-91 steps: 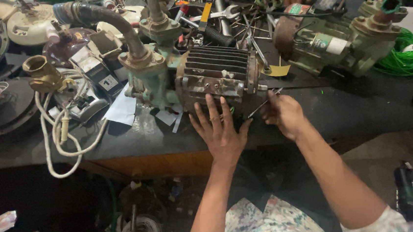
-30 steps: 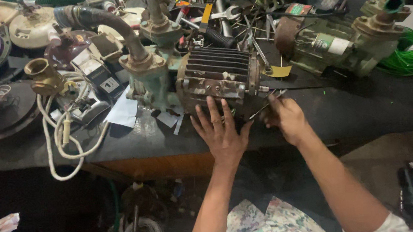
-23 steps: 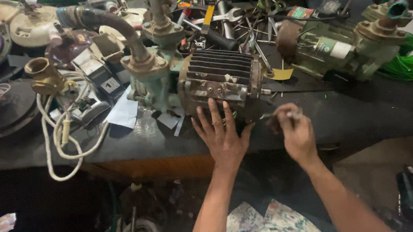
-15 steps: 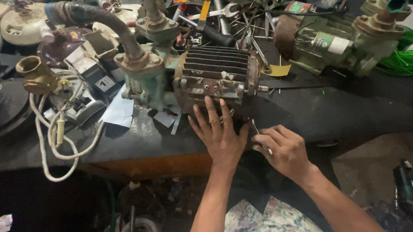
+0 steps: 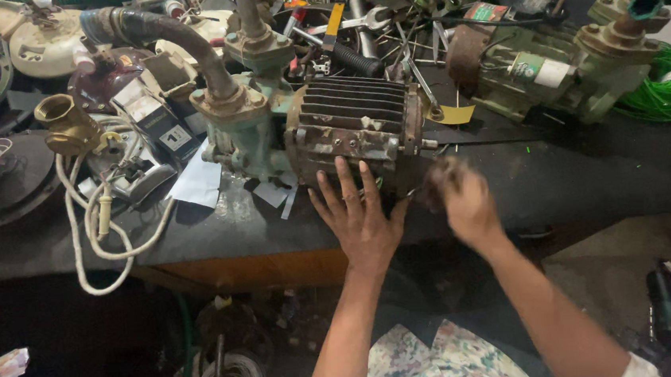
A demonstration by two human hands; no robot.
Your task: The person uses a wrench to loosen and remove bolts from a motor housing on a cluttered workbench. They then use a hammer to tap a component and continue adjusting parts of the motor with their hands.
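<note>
A dark table (image 5: 590,184) carries a dense clutter of parts. At the right rear lies a second green pump motor (image 5: 550,76), and beside it, at the right edge, a coil of green wire (image 5: 667,90). A yellow tag (image 5: 455,114) lies near that motor's rusty end. A heap of wrenches and hand tools (image 5: 371,26) occupies the rear centre. On the left, a white cord (image 5: 88,240) loops over the table's front edge, near a brass fitting (image 5: 67,130) and a white paper scrap (image 5: 199,183). Round covers sit at the far left: one cream (image 5: 45,44), one dark (image 5: 0,183).
</note>
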